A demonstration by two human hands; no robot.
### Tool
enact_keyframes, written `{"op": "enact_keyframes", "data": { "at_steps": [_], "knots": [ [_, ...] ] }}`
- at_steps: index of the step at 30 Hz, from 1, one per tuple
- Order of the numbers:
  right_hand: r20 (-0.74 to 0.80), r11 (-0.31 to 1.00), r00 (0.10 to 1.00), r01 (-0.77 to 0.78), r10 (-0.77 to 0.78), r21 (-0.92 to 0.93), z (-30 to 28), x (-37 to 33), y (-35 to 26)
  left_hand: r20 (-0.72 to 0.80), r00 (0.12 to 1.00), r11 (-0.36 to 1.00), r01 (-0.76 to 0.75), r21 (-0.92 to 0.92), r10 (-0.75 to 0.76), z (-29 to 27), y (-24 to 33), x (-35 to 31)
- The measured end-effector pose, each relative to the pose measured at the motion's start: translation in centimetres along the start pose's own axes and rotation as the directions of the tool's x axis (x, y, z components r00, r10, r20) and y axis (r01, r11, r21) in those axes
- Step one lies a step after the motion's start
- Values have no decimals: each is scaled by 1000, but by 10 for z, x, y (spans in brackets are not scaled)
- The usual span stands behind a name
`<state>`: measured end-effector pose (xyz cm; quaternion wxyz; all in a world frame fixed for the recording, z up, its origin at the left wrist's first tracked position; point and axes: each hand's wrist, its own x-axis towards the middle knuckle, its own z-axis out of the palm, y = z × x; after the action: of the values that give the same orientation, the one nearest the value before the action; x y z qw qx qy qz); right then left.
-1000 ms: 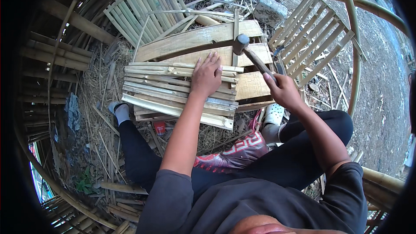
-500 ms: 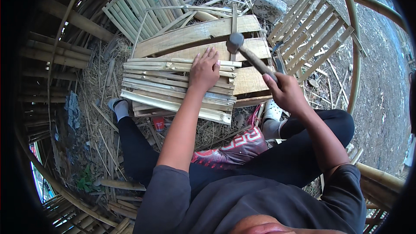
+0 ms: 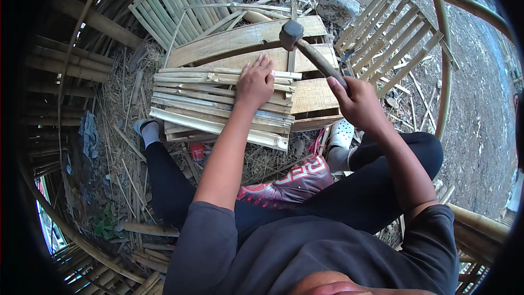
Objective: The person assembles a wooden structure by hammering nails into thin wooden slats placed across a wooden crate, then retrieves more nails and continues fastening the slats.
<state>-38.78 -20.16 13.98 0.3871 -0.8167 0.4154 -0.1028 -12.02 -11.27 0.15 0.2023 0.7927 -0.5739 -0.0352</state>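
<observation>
My left hand [image 3: 255, 83] lies flat, fingers stretched out, on a row of split bamboo slats [image 3: 218, 110]. These slats rest side by side over a low stand of wide wooden planks [image 3: 315, 96]. In my right hand [image 3: 360, 104] is a hammer, gripped by its wooden handle [image 3: 321, 63]. The dark hammer head [image 3: 291, 33] is held up over the far part of the planks, to the right of my left hand and apart from the slats. A narrow upright strip [image 3: 292, 61] crosses the planks behind the hammer head.
A slatted bamboo panel [image 3: 183, 8] leans at the far left. Another open slatted frame [image 3: 390, 38] stands at the far right, near a concrete block [image 3: 338, 6]. A red cup [image 3: 196, 151] and a printed sack [image 3: 289, 183] lie near my legs. Bamboo scraps litter the ground.
The hammer head has risen a little and shifted slightly left. My left hand stays flat on the slats, and the whole view has shifted slightly.
</observation>
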Motion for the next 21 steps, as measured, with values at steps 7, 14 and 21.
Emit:
{"op": "enact_keyframes", "data": {
  "at_steps": [7, 14, 21],
  "knots": [
    [98, 987, 988, -104, 116, -123, 16, 6, 13, -23, 1000, 1000, -6, 18, 6, 1, 3, 0],
    [8, 988, 1000, -22, 23, -151, 20, -1, 7, -47, 998, 999, -30, 24, 31, 5, 1, 2],
    [-57, 998, 998, 42, -40, 43, 12, 0, -3, -47, 999, 1000, 6, 29, -5, 3, -1, 1]
  ]
}}
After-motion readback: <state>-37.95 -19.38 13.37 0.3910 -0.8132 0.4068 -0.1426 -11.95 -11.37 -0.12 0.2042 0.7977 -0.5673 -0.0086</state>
